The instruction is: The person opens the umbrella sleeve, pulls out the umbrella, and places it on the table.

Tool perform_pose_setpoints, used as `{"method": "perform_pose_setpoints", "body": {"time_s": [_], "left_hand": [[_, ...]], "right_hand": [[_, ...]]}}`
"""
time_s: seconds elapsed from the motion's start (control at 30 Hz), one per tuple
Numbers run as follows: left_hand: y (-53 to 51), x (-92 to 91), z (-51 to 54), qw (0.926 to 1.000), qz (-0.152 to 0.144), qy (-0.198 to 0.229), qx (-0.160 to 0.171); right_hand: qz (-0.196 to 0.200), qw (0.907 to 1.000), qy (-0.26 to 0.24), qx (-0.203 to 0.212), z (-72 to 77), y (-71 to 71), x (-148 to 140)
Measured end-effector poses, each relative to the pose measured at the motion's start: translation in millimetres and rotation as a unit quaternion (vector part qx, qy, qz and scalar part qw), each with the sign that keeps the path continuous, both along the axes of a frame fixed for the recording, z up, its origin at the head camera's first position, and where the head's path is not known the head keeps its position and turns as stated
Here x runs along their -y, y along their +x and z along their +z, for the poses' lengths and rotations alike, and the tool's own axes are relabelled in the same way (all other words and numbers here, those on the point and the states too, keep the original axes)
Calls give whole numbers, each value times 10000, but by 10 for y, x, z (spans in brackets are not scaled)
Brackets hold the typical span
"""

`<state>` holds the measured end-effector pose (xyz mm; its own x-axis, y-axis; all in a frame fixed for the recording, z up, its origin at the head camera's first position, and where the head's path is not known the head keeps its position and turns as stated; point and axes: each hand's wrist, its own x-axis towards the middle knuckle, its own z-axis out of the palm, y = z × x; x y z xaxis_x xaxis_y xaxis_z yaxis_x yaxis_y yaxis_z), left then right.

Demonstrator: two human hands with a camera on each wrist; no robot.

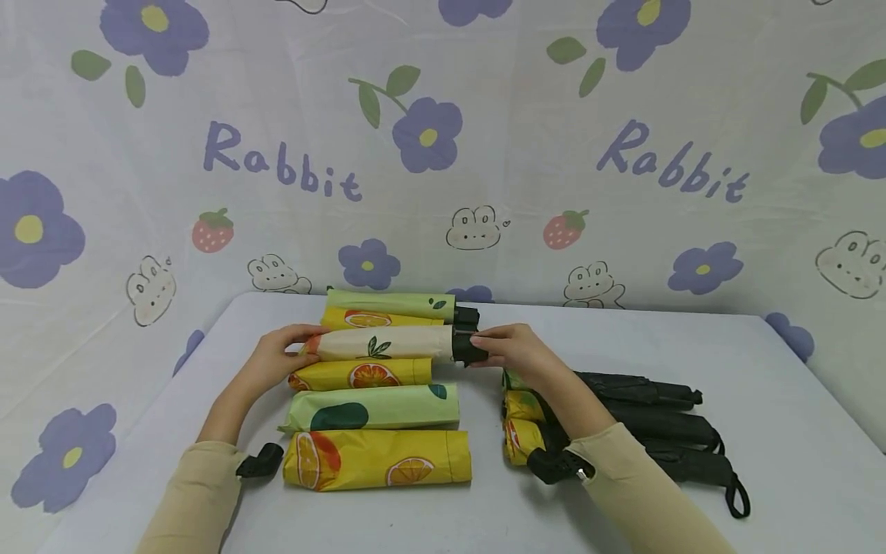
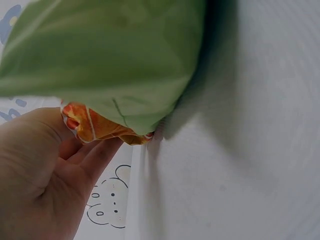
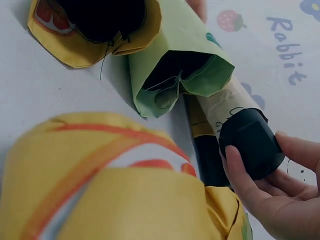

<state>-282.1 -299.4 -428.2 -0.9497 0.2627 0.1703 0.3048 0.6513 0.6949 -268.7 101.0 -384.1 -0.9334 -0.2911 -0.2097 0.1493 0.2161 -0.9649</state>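
Both hands hold a folded umbrella in a cream sleeve (image 1: 408, 343) with green leaves, lying crosswise. My left hand (image 1: 273, 358) grips its orange-patterned left end; in the left wrist view a green sleeve (image 2: 115, 55) partly covers that place. At the other end my right hand (image 1: 519, 350) grips the black handle (image 3: 252, 145), thumb and fingers on opposite sides. Just in front lies a yellow orange-print sleeve (image 1: 374, 375). Behind are another yellow sleeve (image 1: 384, 318) and a light green umbrella (image 1: 388, 302) with a black handle.
Nearer the front lie a green sleeve (image 1: 408, 408) and a large yellow sleeve (image 1: 377, 460); open ends show in the right wrist view. Several black folded umbrellas (image 1: 664, 427) with yellow and green ends lie on the right, partly under the right forearm. All rest on a white table (image 1: 768, 369).
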Motion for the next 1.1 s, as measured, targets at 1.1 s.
{"method": "perform_pose_setpoints", "body": {"time_s": [1.1], "left_hand": [[20, -10, 5, 9999, -19, -80, -72]], "right_hand": [[-660, 9970, -403, -34, 139, 189, -639]]}}
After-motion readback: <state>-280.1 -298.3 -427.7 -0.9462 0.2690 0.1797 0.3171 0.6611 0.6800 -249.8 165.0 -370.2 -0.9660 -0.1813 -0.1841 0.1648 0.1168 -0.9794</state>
